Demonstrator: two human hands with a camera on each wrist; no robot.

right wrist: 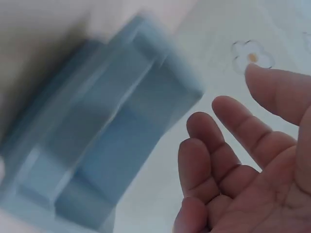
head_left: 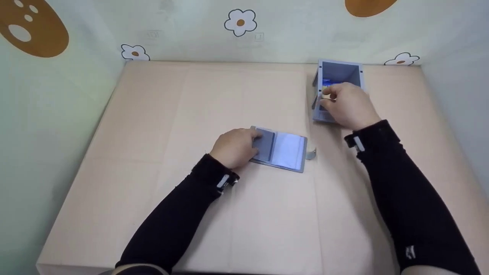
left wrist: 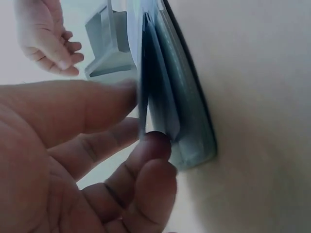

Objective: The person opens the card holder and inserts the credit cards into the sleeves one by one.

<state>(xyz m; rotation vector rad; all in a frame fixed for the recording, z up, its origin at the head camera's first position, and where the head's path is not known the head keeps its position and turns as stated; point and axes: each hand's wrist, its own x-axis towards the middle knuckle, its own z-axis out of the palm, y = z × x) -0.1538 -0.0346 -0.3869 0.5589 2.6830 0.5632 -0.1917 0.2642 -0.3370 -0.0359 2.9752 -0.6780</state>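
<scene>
A grey card holder (head_left: 289,151) lies opened out on the table, a whitish clear sleeve showing on its right half and a snap strap (head_left: 311,154) sticking out to the right. At its left edge my left hand (head_left: 235,147) pinches a thin leaf (left wrist: 142,82) of it between thumb and fingers, lifted apart from the cover (left wrist: 197,131). My right hand (head_left: 349,105) is over the grey box (head_left: 340,68), fingers loosely bent. Inside the box, a blue and yellow item (head_left: 328,82) is partly hidden by that hand. The right wrist view shows the right hand's fingers (right wrist: 226,155) holding nothing.
The box stands at the back right of the cloth-covered table (head_left: 214,95), close to the back wall (head_left: 191,30) with its flower prints. Pale walls also border the table on the left and right.
</scene>
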